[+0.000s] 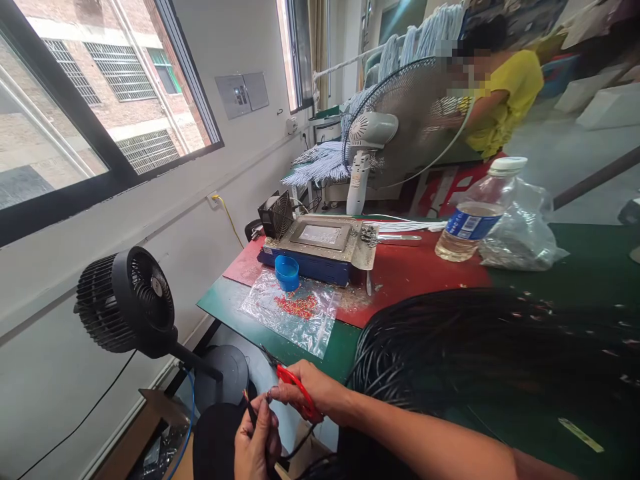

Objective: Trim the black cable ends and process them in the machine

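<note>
My right hand (313, 390) grips red-handled scissors (296, 388), their dark blades pointing up and left past the table edge. My left hand (257, 443) sits just below, pinching a thin black cable end (249, 405) upright next to the scissor blades. A large bundle of black cables (480, 347) lies over the green table (225, 303) beside my right forearm. Both hands hover off the table's near-left corner, above my lap.
A clear bag with small red pieces (295, 308), a blue cap (287, 272) and a metal solder pot (320, 243) sit on the red mat. A water bottle (475, 213) and plastic bag (523, 230) lie right. A black fan (127, 300) stands left; a person in yellow (500, 100) works behind a white fan (400, 127).
</note>
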{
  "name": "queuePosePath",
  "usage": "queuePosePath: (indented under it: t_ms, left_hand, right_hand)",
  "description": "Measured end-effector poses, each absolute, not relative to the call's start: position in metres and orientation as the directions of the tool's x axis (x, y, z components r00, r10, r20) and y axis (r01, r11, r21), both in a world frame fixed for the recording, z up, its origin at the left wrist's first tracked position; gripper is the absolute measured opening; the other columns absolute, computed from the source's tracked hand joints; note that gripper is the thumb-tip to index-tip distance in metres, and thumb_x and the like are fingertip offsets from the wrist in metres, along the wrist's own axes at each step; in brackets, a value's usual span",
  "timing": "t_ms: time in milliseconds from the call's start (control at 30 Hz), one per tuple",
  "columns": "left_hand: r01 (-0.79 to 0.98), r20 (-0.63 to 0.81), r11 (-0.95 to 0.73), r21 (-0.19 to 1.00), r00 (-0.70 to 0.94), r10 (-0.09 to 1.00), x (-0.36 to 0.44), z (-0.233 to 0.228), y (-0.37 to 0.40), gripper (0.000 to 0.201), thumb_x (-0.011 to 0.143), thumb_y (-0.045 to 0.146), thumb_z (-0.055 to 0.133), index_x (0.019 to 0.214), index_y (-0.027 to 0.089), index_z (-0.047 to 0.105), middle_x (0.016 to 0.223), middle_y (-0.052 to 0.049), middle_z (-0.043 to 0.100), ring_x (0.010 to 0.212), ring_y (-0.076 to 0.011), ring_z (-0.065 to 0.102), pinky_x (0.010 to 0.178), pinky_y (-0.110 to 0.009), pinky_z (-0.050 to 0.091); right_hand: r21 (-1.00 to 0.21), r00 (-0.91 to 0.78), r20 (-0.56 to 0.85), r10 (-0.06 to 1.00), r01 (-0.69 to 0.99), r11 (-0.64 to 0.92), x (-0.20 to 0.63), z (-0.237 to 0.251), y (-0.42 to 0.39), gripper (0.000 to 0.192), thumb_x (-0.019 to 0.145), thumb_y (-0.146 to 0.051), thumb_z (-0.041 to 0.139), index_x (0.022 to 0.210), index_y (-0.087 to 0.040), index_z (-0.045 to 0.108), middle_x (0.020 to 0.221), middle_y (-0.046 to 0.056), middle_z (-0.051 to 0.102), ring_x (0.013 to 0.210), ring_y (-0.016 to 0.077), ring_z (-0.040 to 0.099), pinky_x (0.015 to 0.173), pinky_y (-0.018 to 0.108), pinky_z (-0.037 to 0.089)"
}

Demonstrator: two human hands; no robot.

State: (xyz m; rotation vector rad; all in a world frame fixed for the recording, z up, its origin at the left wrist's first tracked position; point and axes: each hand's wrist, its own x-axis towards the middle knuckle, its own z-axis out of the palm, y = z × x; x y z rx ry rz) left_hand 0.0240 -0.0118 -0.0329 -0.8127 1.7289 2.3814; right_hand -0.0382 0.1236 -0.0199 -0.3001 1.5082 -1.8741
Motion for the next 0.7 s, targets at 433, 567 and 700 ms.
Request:
queuePosePath:
  t_ms: [433,567,700]
  left_hand:
    - [-0.459,-0.528,-0.424,0.780,-0.848,-0.053,0.0227,-0.0334,-0.0112,0.037,0.061,0.051,0.057,0.051,0.017,0.047,0.027,0.011,0.027,0.026,0.0017,0.017,0.033,-0.015,0.006]
    - [-0.435,-0.518,-0.454,0.778,-0.853,-0.070,0.0229,-0.0287,-0.0091,0.039,0.054,0.052,0.062,0.051,0.017,0.048,0.028,0.012,0.028,0.026,0.0022,0.017,0.033,-0.015,0.006]
    - [-0.423,-0.496,-0.412,0.807,-0.864,-0.085,0.0233,-0.0299,-0.0095,0.038,0.056,0.053,0.060,0.053,0.017,0.048,0.028,0.011,0.029,0.027,0.0019,0.017,0.034,-0.016,0.007]
  right_hand:
    - [-0.920,-0.709,-0.274,-0.650,0.391,-0.039,-0.0389,-0.0200,0.1245,0.035,0.067,-0.046,0.062,0.057,-0.016,0.048,0.033,-0.008,0.039,0.027,0.0040,0.030,0.027,0.016,0.022]
    - [-0.913,-0.714,-0.309,-0.628,0.408,-0.015,-0.0381,-0.0152,0.1244,0.031,0.067,-0.041,0.062,0.055,-0.016,0.047,0.033,-0.008,0.038,0.027,0.0040,0.029,0.027,0.016,0.020]
    - [-0.918,-0.741,-0.243,-0.626,0.384,-0.099,-0.0378,-0.0156,0.1238,0.036,0.067,-0.046,0.061,0.055,-0.015,0.047,0.035,-0.008,0.039,0.028,0.0034,0.030,0.028,0.016,0.021]
